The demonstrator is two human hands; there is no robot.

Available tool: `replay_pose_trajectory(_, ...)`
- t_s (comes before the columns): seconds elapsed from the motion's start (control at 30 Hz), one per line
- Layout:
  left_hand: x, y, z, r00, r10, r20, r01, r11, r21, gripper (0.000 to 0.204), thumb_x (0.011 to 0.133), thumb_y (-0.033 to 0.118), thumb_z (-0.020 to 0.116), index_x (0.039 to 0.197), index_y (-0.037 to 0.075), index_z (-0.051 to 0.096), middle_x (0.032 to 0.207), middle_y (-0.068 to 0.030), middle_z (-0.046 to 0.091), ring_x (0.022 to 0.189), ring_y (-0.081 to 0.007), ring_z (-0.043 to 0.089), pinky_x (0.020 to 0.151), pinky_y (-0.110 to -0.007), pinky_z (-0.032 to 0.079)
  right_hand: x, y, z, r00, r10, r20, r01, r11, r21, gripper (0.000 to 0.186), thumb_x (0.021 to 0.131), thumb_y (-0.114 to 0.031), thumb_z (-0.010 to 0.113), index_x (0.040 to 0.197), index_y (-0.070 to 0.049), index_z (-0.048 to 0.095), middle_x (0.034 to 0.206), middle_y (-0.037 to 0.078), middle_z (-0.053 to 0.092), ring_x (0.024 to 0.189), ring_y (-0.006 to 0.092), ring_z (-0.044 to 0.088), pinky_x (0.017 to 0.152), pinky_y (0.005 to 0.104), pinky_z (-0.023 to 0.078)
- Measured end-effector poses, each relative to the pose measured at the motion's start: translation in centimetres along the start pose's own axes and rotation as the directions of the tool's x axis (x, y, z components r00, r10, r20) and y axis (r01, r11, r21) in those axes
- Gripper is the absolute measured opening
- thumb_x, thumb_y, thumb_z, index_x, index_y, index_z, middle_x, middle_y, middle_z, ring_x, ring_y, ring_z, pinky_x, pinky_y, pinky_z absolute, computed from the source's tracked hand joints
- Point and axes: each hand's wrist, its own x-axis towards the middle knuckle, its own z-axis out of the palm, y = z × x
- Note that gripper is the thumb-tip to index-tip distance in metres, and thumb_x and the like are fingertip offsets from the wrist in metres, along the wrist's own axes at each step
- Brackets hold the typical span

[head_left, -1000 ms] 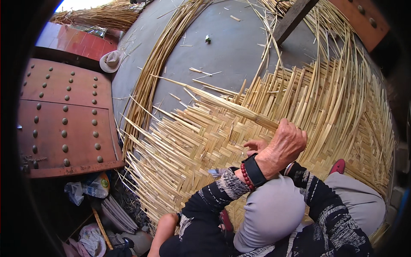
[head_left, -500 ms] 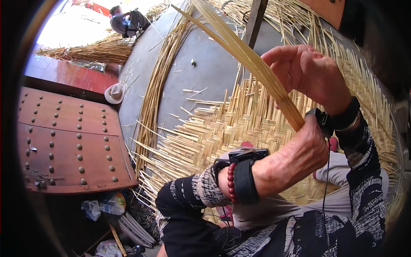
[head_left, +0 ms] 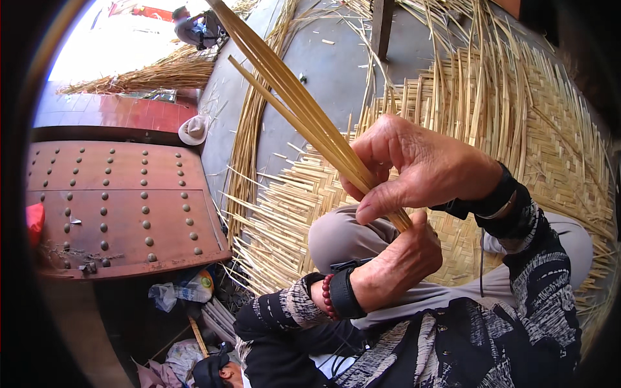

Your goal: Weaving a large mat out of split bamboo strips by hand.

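A small bundle of flat, yellowish split-reed strips point(head_left: 304, 119) slants up and to the left in front of me. My left hand point(head_left: 404, 262) is closed round its lower end, with a dark strap and red beads on the wrist. Just above it, my right hand point(head_left: 420, 161) grips the same bundle, thumb lying along the near side and fingers curled behind. One strip stands a little apart from the others on the left. Beneath my hands and my bent legs spreads a partly woven herringbone reed mat point(head_left: 556, 149), loose strip ends sticking out along its left side.
Long loose reeds point(head_left: 249, 136) lie on the grey floor beyond the mat. A studded reddish wooden panel point(head_left: 123, 207) fills the left, a pale hat point(head_left: 194, 130) at its far corner. Further off sits another person point(head_left: 197, 29) by a reed pile point(head_left: 149, 71). A dark post point(head_left: 381, 29) stands ahead.
My right hand, open beside the strips before, has closed on them. Both hands and the bundle have come lower and to the left. My view has shifted a little.
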Motion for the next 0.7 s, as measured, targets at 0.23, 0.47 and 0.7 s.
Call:
replay_pose_trajectory(0.23,0.6,0.8,0.2,0.989,0.019,-0.145,-0.031,0.996,-0.08,0.013,0.072,0.014,0.051,0.074,0.002,0.053,0.064,-0.006,0.051,0.069,-0.02,0.052,0.075,-0.031,0.038,-1.6,0.2,-1.5,0.997,0.014,-0.077,-0.016,1.0,-0.024,0.014,0.073,-0.005,0.071,0.081,0.003,0.062,0.071,0.003,0.062,0.066,0.0065,0.056,0.062,0.021,0.046)
replay_pose_trajectory(0.47,-1.0,1.1,-0.4,0.973,0.024,-0.231,-0.011,0.998,0.058,0.016,0.074,0.014,0.049,0.076,0.0,0.055,0.071,-0.0105,0.054,0.079,-0.024,0.056,0.096,-0.041,0.037,-1.4,-2.0,0.0,0.989,-0.033,-0.144,-0.002,0.971,-0.24,0.013,0.067,0.001,0.073,0.078,0.003,0.065,0.07,0.007,0.064,0.065,0.0103,0.06,0.059,0.0227,0.048)
replay_pose_trajectory(0.7,-2.5,1.2,-2.1,0.879,-0.122,-0.461,0.017,0.974,-0.224,0.023,0.067,0.017,0.055,0.083,0.0,0.059,0.097,-0.0126,0.055,0.097,-0.0243,0.056,0.105,-0.052,0.028,-3.7,-1.1,3.3,0.682,-0.299,-0.668,0.012,0.917,-0.398,0.006,0.073,0.005,0.066,0.077,0.001,0.065,0.067,0.004,0.064,0.061,0.0075,0.058,0.056,0.0213,0.047)
